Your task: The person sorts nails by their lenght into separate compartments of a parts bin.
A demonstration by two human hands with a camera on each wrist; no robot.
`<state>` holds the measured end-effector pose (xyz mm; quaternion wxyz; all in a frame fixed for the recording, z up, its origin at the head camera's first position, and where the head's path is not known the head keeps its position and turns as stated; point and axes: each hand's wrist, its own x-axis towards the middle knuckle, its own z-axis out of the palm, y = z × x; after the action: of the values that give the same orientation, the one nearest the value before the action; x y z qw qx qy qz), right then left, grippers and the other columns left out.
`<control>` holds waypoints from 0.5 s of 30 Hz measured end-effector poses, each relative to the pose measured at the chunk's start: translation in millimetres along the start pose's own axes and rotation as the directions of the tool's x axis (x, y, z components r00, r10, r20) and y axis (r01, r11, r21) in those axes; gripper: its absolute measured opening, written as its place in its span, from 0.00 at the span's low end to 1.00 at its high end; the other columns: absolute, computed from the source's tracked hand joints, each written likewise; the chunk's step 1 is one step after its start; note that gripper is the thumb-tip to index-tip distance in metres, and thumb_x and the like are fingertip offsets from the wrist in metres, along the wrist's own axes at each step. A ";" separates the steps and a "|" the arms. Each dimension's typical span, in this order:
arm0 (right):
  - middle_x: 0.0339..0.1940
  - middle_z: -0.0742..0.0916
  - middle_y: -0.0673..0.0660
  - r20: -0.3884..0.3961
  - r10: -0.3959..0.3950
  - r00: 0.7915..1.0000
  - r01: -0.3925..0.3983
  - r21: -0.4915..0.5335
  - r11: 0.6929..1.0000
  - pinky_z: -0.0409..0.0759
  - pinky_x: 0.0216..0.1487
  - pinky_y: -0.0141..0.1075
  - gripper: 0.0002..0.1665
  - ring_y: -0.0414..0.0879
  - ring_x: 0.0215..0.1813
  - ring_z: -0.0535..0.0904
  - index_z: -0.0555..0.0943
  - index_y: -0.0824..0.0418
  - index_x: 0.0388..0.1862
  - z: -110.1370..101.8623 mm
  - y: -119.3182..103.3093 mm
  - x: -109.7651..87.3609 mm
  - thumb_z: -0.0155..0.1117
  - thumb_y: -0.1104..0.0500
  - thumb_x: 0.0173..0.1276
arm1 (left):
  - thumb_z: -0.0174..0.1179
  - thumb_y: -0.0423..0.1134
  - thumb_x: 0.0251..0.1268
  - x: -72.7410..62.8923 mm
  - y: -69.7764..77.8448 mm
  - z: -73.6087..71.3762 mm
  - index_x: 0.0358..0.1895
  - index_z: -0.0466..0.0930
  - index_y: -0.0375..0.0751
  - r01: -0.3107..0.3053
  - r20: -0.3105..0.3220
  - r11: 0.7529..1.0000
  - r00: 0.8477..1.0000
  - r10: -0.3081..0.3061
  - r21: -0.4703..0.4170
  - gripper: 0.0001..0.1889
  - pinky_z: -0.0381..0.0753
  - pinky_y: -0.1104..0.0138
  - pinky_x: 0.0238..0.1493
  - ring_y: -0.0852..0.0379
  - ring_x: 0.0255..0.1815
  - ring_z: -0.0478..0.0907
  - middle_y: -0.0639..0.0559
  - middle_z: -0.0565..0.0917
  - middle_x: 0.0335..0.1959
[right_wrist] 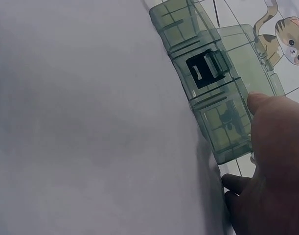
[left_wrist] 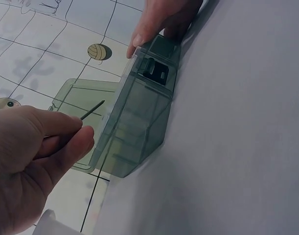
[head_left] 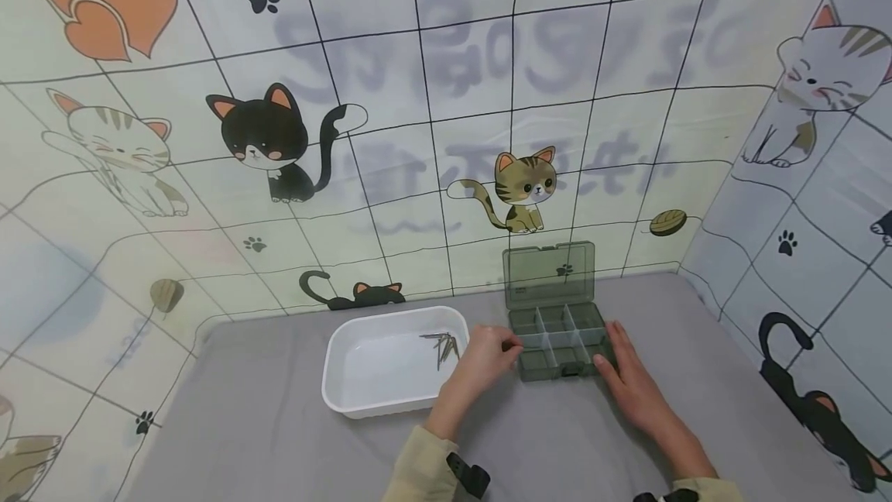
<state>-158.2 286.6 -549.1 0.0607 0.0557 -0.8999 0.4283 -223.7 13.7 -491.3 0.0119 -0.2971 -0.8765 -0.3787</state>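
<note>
In the head view, my left hand (head_left: 485,359) is at the left side of a green see-through compartment box (head_left: 561,373). Thumb and fingers pinch a thin, dark, pointed nail (left_wrist: 93,110), its tip towards the box in the left wrist view. The box lies open, its lid (head_left: 549,276) raised against the wall behind. Along the box's right side rests my right hand (head_left: 637,390), fingers fairly straight and thumb on the front right rim. Several similar nails (head_left: 446,348) lie in the right part of a white tray (head_left: 348,407), left of the box.
Grey cloth (head_left: 265,409) covers the table. A cat-patterned sheet (head_left: 390,138) hangs close behind the tray and box and along both sides. A black latch (right_wrist: 205,68) is on the box's front wall.
</note>
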 end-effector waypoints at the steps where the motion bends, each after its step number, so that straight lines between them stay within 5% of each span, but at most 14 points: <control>1: 0.82 0.46 0.75 -0.003 -0.001 1.000 0.001 -0.001 1.000 0.50 0.67 0.75 0.43 0.75 0.80 0.42 0.43 0.67 0.84 0.4 -0.1 -0.1 0.49 0.50 0.85 | 0.65 0.28 0.69 0.5 0.0 0.6 0.39 0.89 0.34 -0.006 -0.004 1.000 1.000 0.006 0.012 0.04 0.74 0.80 0.26 0.73 0.22 0.76 0.52 0.88 0.29; 8: 0.82 0.47 0.76 -0.011 -0.003 1.000 0.003 0.000 1.000 0.50 0.67 0.75 0.42 0.75 0.80 0.42 0.44 0.68 0.84 1.3 -2.0 -1.1 0.49 0.50 0.84 | 0.69 0.34 0.68 3.3 1.6 5.8 0.45 0.89 0.33 -0.024 -0.003 0.995 1.000 0.024 0.101 0.08 0.76 0.79 0.30 0.67 0.30 0.81 0.51 0.89 0.34; 15: 0.82 0.47 0.75 -0.010 0.004 1.000 -0.004 -0.007 1.000 0.50 0.67 0.75 0.42 0.75 0.80 0.42 0.44 0.67 0.84 0.6 -1.4 -0.6 0.49 0.51 0.84 | 0.69 0.34 0.67 1.3 1.8 2.9 0.56 0.84 0.28 0.046 0.056 0.998 0.997 -0.044 -0.047 0.17 0.80 0.75 0.35 0.61 0.38 0.85 0.45 0.89 0.41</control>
<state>-157.4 285.3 -548.5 0.0648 0.0516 -0.9013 0.4253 -223.2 17.3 -491.9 -0.0279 -0.2878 -0.8736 -0.3914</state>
